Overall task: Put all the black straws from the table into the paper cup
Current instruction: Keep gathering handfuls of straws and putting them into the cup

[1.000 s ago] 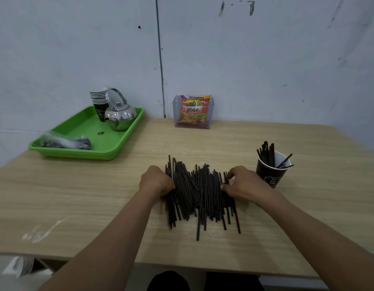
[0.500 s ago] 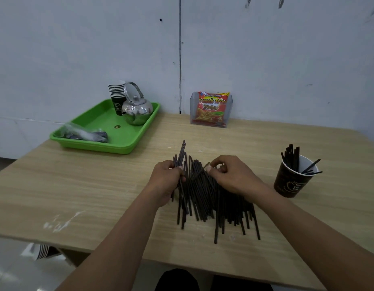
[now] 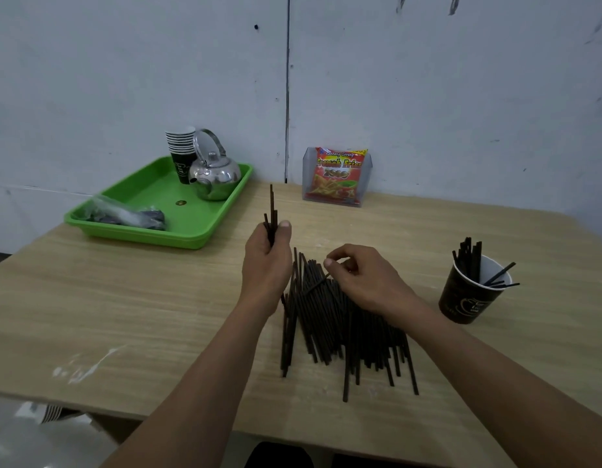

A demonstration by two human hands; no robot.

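Several straws (image 3: 271,211) stick up from the left hand (image 3: 265,261).

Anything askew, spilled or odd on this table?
In the paper cup a few straws lean far over the right rim while the rest stand upright. A white smear marks the table near its front left.

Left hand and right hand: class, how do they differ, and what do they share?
The left hand grips a bunch of straws pointing up; the right hand pinches a single straw tilted off the pile. The left hand is beside the pile; the right hand is over it. Both hold black straws.
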